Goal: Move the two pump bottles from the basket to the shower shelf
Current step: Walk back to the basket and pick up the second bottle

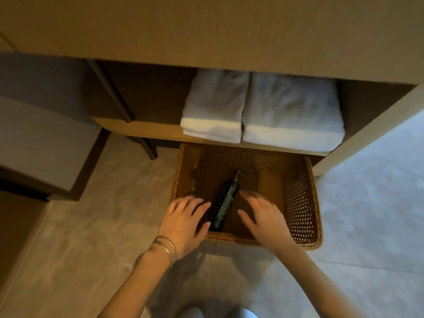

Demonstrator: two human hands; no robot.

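A woven brown basket stands on the floor, partly under a low shelf. One dark pump bottle lies flat inside it, pump end pointing away from me. I see no second bottle; my left hand may hide it. My left hand, with thin bangles on the wrist, hovers over the basket's near left corner, fingers spread, holding nothing. My right hand reaches into the basket just right of the bottle, fingers apart, slightly blurred, and not touching the bottle. No shower shelf is in view.
Two folded white towels lie on the wooden shelf above the basket's back edge. A thick countertop overhangs everything. A dark metal leg stands left of the basket. Pale tiled floor surrounds it.
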